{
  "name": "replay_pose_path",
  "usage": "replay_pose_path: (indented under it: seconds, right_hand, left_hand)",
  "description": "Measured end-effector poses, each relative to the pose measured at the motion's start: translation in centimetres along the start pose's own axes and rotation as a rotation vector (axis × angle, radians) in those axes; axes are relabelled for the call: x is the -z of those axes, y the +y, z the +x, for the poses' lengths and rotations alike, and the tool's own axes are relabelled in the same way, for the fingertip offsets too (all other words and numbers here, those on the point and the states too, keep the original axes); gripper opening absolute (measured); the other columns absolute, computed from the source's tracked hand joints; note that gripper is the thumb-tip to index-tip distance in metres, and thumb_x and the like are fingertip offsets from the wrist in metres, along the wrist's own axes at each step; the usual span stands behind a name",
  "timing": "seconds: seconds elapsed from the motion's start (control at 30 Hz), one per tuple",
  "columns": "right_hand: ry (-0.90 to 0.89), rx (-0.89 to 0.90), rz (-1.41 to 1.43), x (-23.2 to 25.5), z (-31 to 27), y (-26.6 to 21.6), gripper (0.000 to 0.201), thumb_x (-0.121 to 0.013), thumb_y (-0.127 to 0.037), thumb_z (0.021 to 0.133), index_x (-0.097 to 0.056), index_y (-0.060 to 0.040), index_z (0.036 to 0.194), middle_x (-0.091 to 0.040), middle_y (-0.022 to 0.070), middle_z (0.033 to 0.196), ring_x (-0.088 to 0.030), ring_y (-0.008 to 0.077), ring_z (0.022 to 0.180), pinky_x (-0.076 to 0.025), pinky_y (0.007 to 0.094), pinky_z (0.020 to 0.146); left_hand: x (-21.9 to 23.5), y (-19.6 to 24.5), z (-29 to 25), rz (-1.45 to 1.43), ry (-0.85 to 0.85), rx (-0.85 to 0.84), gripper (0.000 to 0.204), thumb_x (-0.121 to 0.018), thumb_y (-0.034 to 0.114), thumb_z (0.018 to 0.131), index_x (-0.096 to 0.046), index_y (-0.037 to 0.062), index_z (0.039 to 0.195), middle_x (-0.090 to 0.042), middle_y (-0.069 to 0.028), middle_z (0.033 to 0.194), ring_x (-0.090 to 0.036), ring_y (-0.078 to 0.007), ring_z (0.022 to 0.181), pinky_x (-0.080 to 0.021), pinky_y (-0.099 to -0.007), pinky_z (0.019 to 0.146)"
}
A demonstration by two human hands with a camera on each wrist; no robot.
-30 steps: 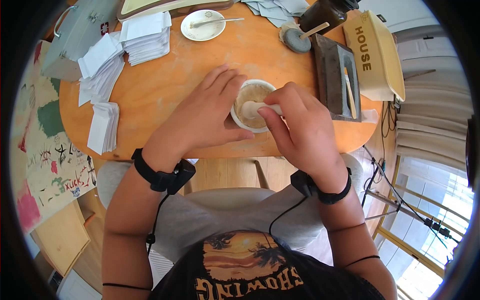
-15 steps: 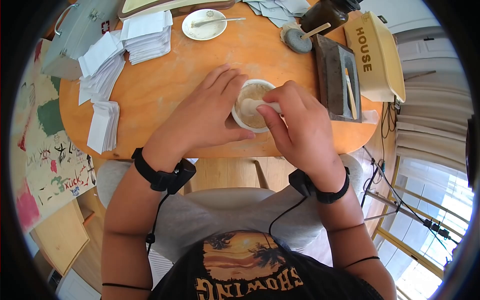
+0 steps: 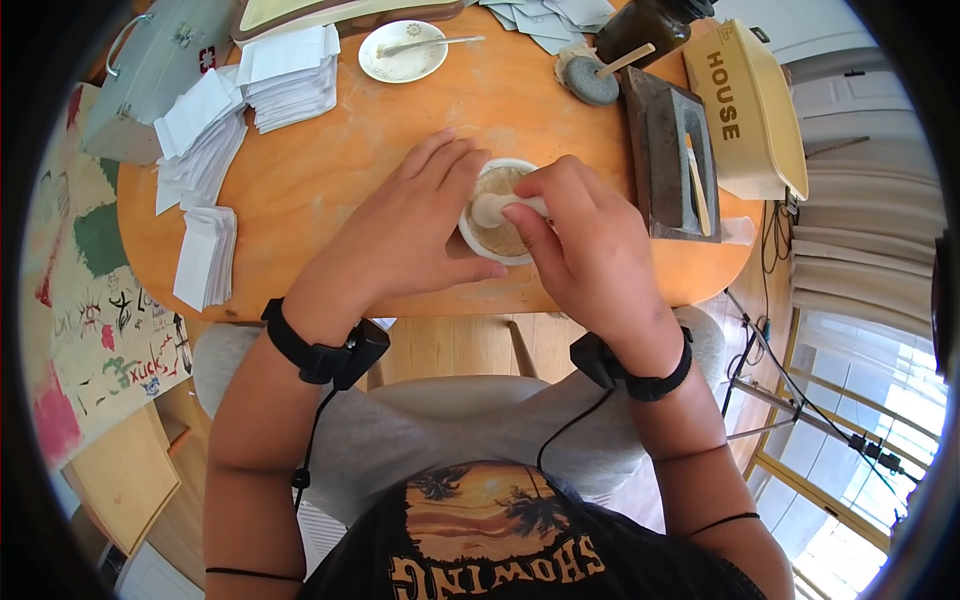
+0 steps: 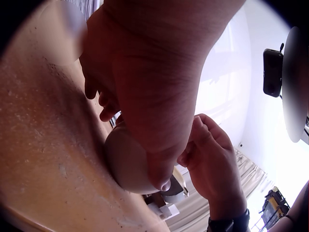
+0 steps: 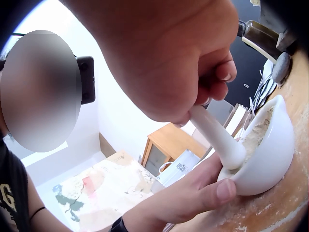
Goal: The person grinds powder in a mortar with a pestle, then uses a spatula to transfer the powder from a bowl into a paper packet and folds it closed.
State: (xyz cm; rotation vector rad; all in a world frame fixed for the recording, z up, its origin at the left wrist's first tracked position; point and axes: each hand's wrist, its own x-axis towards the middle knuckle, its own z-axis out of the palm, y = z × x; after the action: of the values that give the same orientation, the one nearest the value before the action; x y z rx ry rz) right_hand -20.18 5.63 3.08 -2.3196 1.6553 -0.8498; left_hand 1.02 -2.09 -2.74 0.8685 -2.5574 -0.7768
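Observation:
A white mortar bowl [image 3: 477, 244] [image 5: 268, 159] [image 4: 126, 161] with pale brown powder [image 3: 500, 185] stands on the orange wooden table [image 3: 350, 150], near its front edge. My left hand [image 3: 412, 228] [image 4: 145, 77] cups the bowl's left side, its thumb [image 5: 212, 193] along the near wall. My right hand [image 3: 585, 250] [image 5: 169, 53] grips a white pestle [image 3: 492, 208] [image 5: 217, 137], whose rounded end sits inside the bowl against the powder.
Stacks of white paper squares [image 3: 215, 120] lie at the table's left. A small plate with a spoon [image 3: 403, 50], a grey stone disc [image 3: 590, 82], a dark jar [image 3: 645, 28], a dark tray [image 3: 668, 150] and a yellow "HOUSE" box [image 3: 745, 105] stand behind and to the right.
My right hand and the pestle have shifted slightly left and away inside the bowl. The left hand stays cupped on the bowl.

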Motion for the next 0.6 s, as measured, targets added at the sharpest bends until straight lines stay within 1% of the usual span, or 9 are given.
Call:
replay_pose_path:
  seconds: [0.03,0.13,0.37,0.47,0.53,0.6]
  right_hand:
    - [0.03,-0.009,0.037,0.09,0.01,-0.08,0.02,-0.081,-0.013,0.097,-0.065,-0.0053,0.106,-0.069,0.0139,0.099,-0.07,0.0385,0.092,-0.056,0.0484,0.078]
    - [-0.019,0.003,-0.022,-0.54,-0.08,0.12,0.02,-0.081,-0.014,0.097,-0.066,-0.0051,0.107,-0.07,0.0142,0.099,-0.07,0.0388,0.092,-0.056,0.0486,0.078]
    - [0.023,0.005,0.019,-0.21,-0.04,0.14,0.02,-0.081,-0.015,0.098,-0.066,-0.0054,0.107,-0.07,0.0137,0.1,-0.07,0.0389,0.092,-0.057,0.049,0.078]
    - [-0.022,-0.017,-0.024,-0.39,0.0,0.36,0.02,-0.081,-0.015,0.098,-0.066,-0.0052,0.108,-0.071,0.0135,0.1,-0.071,0.0387,0.093,-0.057,0.0486,0.078]
    - [0.031,-0.015,0.012,-0.37,0.05,0.39,0.021,-0.081,-0.016,0.098,-0.064,-0.0054,0.107,-0.07,0.0132,0.1,-0.071,0.0383,0.093,-0.057,0.0483,0.078]
    - [0.019,-0.02,-0.016,-0.69,0.09,0.44,0.021,-0.081,-0.016,0.098,-0.064,-0.0054,0.107,-0.07,0.0133,0.1,-0.071,0.0382,0.094,-0.057,0.0483,0.078]
  left_hand:
    - [0.0,0.05,-0.06,-0.003,-0.002,0.007,0.111,-0.097,0.048,0.08,-0.045,-0.0045,0.163,-0.048,-0.0259,0.169,-0.036,-0.0472,0.164,-0.037,-0.0517,0.134]
    - [-0.08,-0.01,0.0,-0.003,-0.005,0.001,0.111,-0.097,0.048,0.08,-0.045,-0.0049,0.163,-0.048,-0.0262,0.169,-0.036,-0.0472,0.164,-0.037,-0.0515,0.134]
    - [-0.03,0.05,-0.07,0.004,-0.006,0.003,0.111,-0.096,0.049,0.081,-0.045,-0.0054,0.163,-0.048,-0.0263,0.169,-0.035,-0.0469,0.165,-0.037,-0.0514,0.134]
    - [0.09,0.1,-0.03,0.007,-0.009,0.006,0.111,-0.096,0.048,0.081,-0.045,-0.0055,0.163,-0.048,-0.0263,0.169,-0.035,-0.0468,0.165,-0.037,-0.0511,0.134]
    - [0.04,0.11,-0.07,0.006,-0.009,0.008,0.111,-0.096,0.046,0.081,-0.045,-0.0055,0.163,-0.048,-0.0263,0.17,-0.035,-0.0466,0.165,-0.037,-0.0508,0.134]
    - [0.05,0.09,-0.1,0.005,-0.01,0.007,0.111,-0.096,0.046,0.081,-0.045,-0.0055,0.163,-0.047,-0.0263,0.17,-0.035,-0.0465,0.165,-0.037,-0.0508,0.134]
